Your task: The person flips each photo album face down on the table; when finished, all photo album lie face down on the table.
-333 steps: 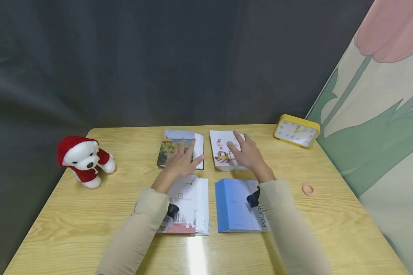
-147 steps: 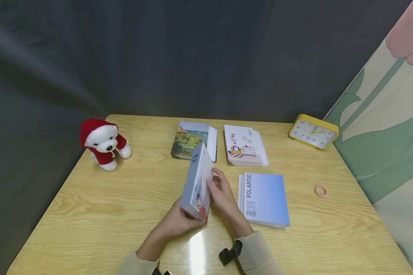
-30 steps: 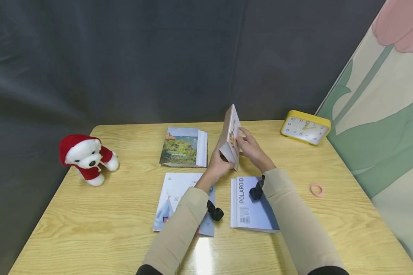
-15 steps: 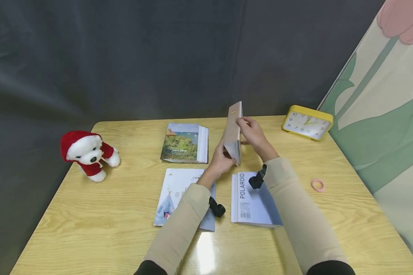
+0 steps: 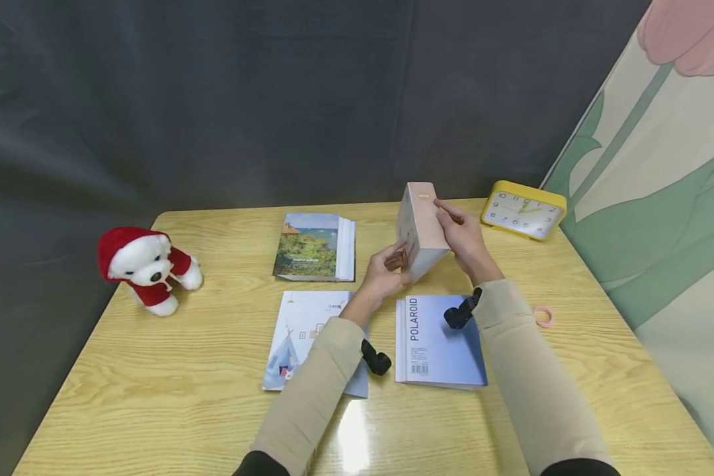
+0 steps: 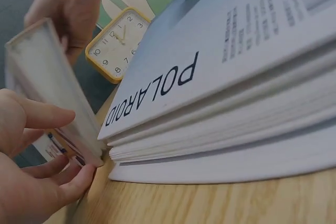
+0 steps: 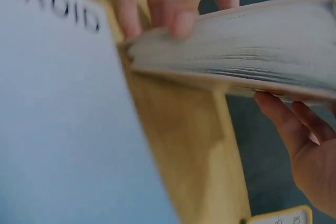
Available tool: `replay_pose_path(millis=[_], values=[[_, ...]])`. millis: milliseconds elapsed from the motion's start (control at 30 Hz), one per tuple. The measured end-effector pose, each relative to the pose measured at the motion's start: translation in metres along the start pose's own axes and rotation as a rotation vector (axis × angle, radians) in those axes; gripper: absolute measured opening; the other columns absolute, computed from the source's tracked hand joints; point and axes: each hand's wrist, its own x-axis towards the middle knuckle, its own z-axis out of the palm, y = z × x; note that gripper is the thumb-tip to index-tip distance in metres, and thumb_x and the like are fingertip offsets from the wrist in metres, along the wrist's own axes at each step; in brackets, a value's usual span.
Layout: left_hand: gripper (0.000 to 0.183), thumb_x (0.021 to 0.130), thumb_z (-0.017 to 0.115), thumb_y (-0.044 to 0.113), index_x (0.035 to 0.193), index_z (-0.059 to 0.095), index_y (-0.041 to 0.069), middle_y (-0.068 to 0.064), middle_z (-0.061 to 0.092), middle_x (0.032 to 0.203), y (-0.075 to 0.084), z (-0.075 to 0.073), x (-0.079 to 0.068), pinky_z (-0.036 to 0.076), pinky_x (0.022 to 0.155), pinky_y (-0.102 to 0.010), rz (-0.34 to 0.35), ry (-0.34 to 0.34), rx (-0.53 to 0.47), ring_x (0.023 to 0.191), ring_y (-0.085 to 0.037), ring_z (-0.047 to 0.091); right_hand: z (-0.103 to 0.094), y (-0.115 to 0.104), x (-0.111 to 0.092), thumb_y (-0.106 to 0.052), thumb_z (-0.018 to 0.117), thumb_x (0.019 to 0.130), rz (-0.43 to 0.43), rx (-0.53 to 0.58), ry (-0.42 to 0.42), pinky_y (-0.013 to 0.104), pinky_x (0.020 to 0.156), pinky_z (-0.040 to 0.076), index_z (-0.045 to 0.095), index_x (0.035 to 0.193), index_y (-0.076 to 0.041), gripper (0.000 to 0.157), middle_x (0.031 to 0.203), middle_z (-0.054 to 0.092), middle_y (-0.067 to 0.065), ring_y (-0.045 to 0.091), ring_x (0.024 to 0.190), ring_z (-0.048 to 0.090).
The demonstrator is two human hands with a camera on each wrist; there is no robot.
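Both hands hold a thick photo album [image 5: 430,221] tilted up at the table's back, its pinkish spine toward the head camera. My left hand [image 5: 387,268] grips its lower left side. My right hand [image 5: 464,241] holds its right edge near the top. In the left wrist view, the left fingers [image 6: 47,115] are on the album [image 6: 52,80]. The page block [image 7: 252,45] shows in the right wrist view between both hands. Below the hands lies a blue POLAROID album [image 5: 443,344]. A white album with a tent picture [image 5: 291,337] is partly hidden by the left sleeve.
A landscape-covered photo album [image 5: 309,248] lies at the back left of the hands. A yellow clock [image 5: 523,210] stands at the back right, and a pink ring [image 5: 543,317] lies near the right sleeve. A plush dog in red [image 5: 149,271] sits on the left.
The tent album, held in both hands earlier, now lies on the table. The back-right album has been lifted, and in the last second turned so its spine faces the head camera.
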Motion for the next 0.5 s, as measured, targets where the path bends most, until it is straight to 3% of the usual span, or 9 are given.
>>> replay_pose_path(millis=[133,233,367,500], values=[[0.073,0.076,0.075,-0.006,0.143,0.054,0.013,-0.010,0.057,0.135,0.004,0.002,-0.001,0.043,0.105,-0.038,-0.044,-0.001,0.103,0.123,-0.027,0.052,-0.013,0.014,0.003,-0.019,0.043,0.106,-0.032,-0.187,0.093,0.033,0.101,0.047,0.052,0.145,-0.010,0.041,0.149,0.047,0.013,0.024,0.127,0.051],[0.068,0.080,0.073,0.000,0.144,0.051,0.007,-0.015,0.052,0.142,0.008,0.003,-0.001,0.043,0.104,-0.038,-0.073,-0.020,0.165,0.125,-0.029,0.050,-0.023,0.025,0.004,-0.017,0.039,0.106,0.026,-0.349,0.114,0.040,0.102,0.044,0.049,0.146,-0.006,0.043,0.147,0.048,0.016,0.028,0.127,0.048],[0.066,0.086,0.072,0.008,0.147,0.047,0.004,-0.017,0.044,0.149,0.013,0.002,-0.003,0.038,0.110,-0.040,-0.110,-0.037,0.223,0.135,-0.031,0.043,-0.030,0.034,0.004,-0.026,0.032,0.107,0.187,-0.502,0.010,0.049,0.108,0.039,0.037,0.150,0.003,0.052,0.146,0.044,0.024,0.035,0.131,0.043],[0.067,0.089,0.071,0.013,0.150,0.044,0.007,-0.021,0.040,0.151,0.023,-0.011,-0.002,0.036,0.112,-0.043,-0.127,-0.063,0.264,0.139,-0.036,0.038,-0.028,0.026,0.003,-0.038,0.034,0.105,0.292,-0.620,-0.132,0.056,0.113,0.029,0.029,0.149,0.010,0.065,0.147,0.036,0.029,0.043,0.135,0.035]])
